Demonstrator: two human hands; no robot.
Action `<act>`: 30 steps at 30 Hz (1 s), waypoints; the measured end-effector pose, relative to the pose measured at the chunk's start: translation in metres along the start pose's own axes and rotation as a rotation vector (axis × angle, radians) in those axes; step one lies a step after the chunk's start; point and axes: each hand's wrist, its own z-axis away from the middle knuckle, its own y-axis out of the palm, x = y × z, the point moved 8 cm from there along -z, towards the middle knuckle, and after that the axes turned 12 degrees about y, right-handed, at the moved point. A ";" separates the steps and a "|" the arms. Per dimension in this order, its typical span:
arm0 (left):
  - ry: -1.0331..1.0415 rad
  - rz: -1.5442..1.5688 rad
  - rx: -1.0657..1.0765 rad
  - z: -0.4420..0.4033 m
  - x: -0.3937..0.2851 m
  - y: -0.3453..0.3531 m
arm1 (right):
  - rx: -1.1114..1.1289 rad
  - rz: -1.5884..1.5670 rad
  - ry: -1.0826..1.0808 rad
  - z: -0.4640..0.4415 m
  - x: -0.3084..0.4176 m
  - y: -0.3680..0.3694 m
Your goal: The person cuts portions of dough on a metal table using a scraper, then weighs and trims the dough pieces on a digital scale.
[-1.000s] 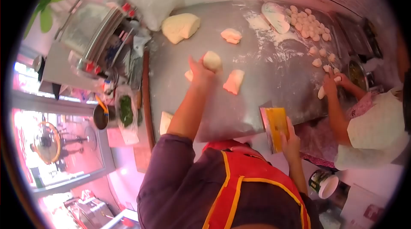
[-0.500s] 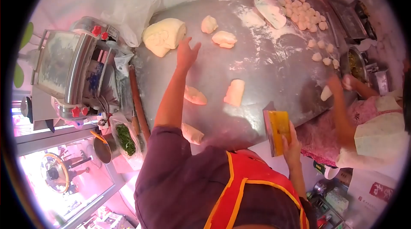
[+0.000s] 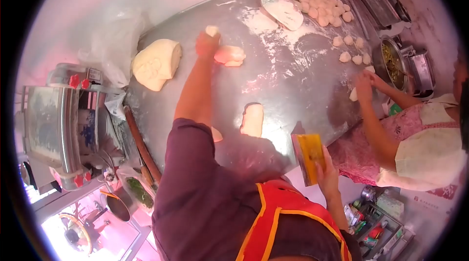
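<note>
At the far side of the metal table, my left hand (image 3: 207, 45) is closed around a small lump of dough (image 3: 211, 30), whose pale top shows past the fingers. Just right of that hand lies another dough piece (image 3: 229, 56), and to its left rests a large dough mass (image 3: 156, 63). My right hand (image 3: 328, 170) grips a dough scraper (image 3: 310, 153) with a yellow handle, held up at the near table edge. Nearer my body are a thick dough log (image 3: 252, 120) and a dough piece (image 3: 216, 135) mostly hidden by my sleeve.
A co-worker's hands (image 3: 364, 85) handle dough at the right, beside a bowl of filling (image 3: 391, 61). Dough balls (image 3: 322, 7) and a floury scoop (image 3: 282, 9) occupy the back. To the left stand a roller machine (image 3: 53, 129) and a rolling pin (image 3: 141, 144).
My left hand has gone from open beside the large dough to closed on the small dough lump farther right. The whole view has shifted. My right hand still holds the scraper.
</note>
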 end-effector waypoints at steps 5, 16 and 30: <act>0.525 0.098 0.145 0.004 -0.080 0.037 | 0.061 0.002 0.119 -0.008 0.000 0.007; 0.350 -0.122 0.023 -0.065 0.006 -0.017 | 0.062 -0.014 0.101 -0.012 0.011 0.010; 0.479 -0.288 0.280 0.347 0.046 -0.069 | 0.153 -0.045 -0.134 -0.015 0.019 0.018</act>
